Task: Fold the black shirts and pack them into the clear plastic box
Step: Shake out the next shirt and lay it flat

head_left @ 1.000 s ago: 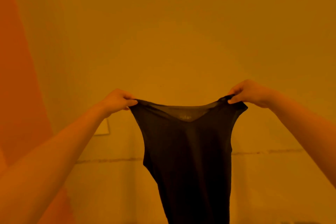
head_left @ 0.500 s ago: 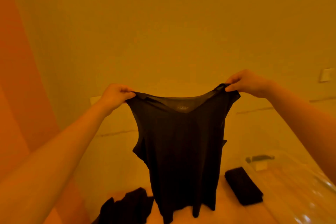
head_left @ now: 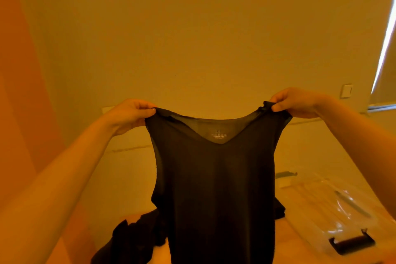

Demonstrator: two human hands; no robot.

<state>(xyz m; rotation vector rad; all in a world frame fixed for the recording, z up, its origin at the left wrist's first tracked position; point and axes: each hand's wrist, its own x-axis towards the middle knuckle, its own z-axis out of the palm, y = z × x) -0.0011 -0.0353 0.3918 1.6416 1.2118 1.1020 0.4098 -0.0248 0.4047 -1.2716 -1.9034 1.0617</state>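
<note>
Black shirt (head_left: 214,178) held up in the air, stretched out flat between both hands. Left hand (head_left: 128,114) pinching one shoulder strap, right hand (head_left: 293,102) pinching the other, fingers curled tight. Clear plastic box (head_left: 334,206) sitting below the right hand. More black shirts (head_left: 132,240) heaped below the left hand.

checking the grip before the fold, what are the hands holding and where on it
Both hold one black shirt up by its shoulders: the left hand pinches one shoulder strap, the right hand the other.
</note>
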